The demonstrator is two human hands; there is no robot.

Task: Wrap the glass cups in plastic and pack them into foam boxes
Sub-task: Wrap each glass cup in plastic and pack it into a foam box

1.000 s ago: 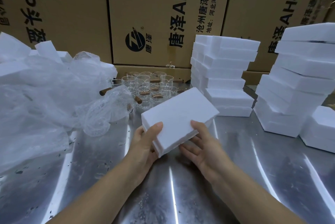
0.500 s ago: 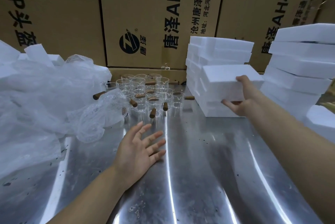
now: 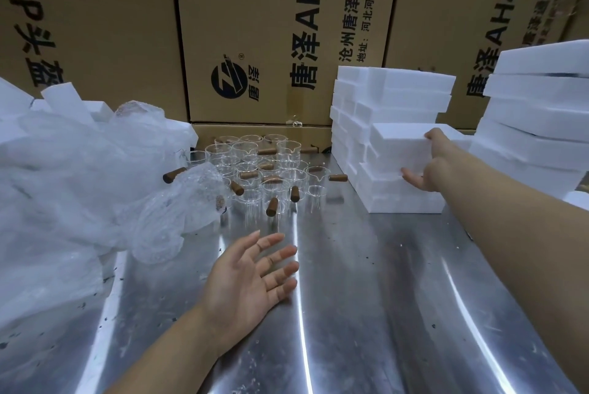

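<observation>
Several clear glass cups [image 3: 264, 170] with brown wooden handles stand grouped at the back middle of the steel table [image 3: 366, 314]. A heap of clear plastic wrap [image 3: 79, 189] lies to their left. My right hand [image 3: 428, 161] grips a white foam box [image 3: 398, 148] at its right end, pressing it onto the near foam stack [image 3: 392, 100], thumb on top and fingers under. My left hand [image 3: 251, 279] hovers palm-up over the table with fingers spread, holding nothing.
A second tall stack of foam boxes [image 3: 538, 113] stands at the far right, with another box [image 3: 578, 199] low beside it. Loose foam pieces [image 3: 60, 100] lie behind the plastic. Large cardboard cartons [image 3: 271, 27] wall off the back.
My right hand carried the foam box from in front of me to the stack at the right. My left hand let go of it and now stays open above the table.
</observation>
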